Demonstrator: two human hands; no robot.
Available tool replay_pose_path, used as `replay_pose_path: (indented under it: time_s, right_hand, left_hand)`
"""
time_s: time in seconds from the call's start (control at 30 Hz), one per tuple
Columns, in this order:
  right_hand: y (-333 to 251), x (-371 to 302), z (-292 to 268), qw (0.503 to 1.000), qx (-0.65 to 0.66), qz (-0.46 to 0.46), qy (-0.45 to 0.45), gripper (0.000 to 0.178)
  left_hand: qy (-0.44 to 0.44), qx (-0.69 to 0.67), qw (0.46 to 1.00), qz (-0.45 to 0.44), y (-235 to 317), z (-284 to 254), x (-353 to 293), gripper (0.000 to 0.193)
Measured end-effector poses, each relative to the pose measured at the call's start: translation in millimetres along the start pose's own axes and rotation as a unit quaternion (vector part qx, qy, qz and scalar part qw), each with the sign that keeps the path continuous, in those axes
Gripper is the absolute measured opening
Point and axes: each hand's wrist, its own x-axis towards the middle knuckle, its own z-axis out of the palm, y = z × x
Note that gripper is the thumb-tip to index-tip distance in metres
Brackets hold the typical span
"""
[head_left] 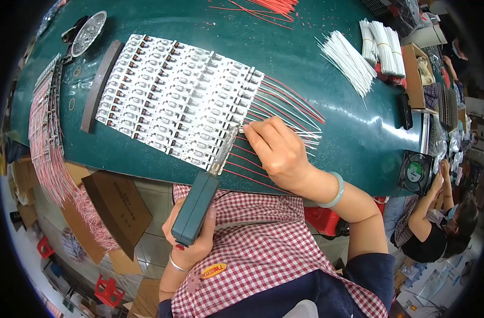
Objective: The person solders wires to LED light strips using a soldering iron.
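Observation:
In my left hand [191, 233] is a soldering iron [196, 208] with a boxy dark green handle. Its silver metal shaft points up and away along the right edge of a white panel of small circuit boards [173, 98]. My right hand [278, 148] is closed in a pinch at that same edge, close to the iron's tip. A thin wire seems to be between the fingertips, though they mostly hide it. Red and white wires [295, 103] fan out rightward from the panel's edge, some passing under my right hand.
A dark bar [101, 85] lies along the panel's left side, near a metal dish [89, 33]. Boards with pinkish wires [47, 127] hang over the left table edge. Loose white wires [348, 63], tied white bundles [382, 47] and a fan [415, 172] are rightward. Another person [438, 228] sits at right.

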Motion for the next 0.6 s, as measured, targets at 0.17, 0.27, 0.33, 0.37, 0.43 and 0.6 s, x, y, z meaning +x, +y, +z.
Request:
replay_pose_path:
  time_s: [0.17, 0.27, 0.33, 0.37, 0.43, 0.6]
  right_hand:
    - [-1, 0, 1, 1.000, 0.001, 0.000, 0.005, 0.037]
    - [-1, 0, 1, 1.000, 0.001, 0.000, 0.002, 0.037]
    - [-1, -1, 2, 1.000, 0.003, 0.000, 0.003, 0.037]
    - [-1, -1, 2, 1.000, 0.004, -0.001, 0.004, 0.037]
    - [-2, -1, 1, 1.000, 0.004, 0.002, 0.003, 0.037]
    - [-3, -1, 1, 1.000, 0.001, 0.009, -0.002, 0.036]
  left_hand:
    - [-0.018, 0.030, 0.999, 0.022, 3, -3, 2, 0.022]
    - [-0.016, 0.024, 1.000, 0.009, 3, -3, 1, 0.021]
    - [0.002, 0.028, 0.999, 0.024, 0, -4, -1, 0.021]
    - [0.020, 0.032, 0.999, 0.039, -2, -5, -3, 0.021]
    - [0.017, -0.002, 0.999, 0.051, -5, -7, -7, 0.032]
    - [-0.018, -0.128, 0.990, -0.056, -4, -14, -19, 0.050]
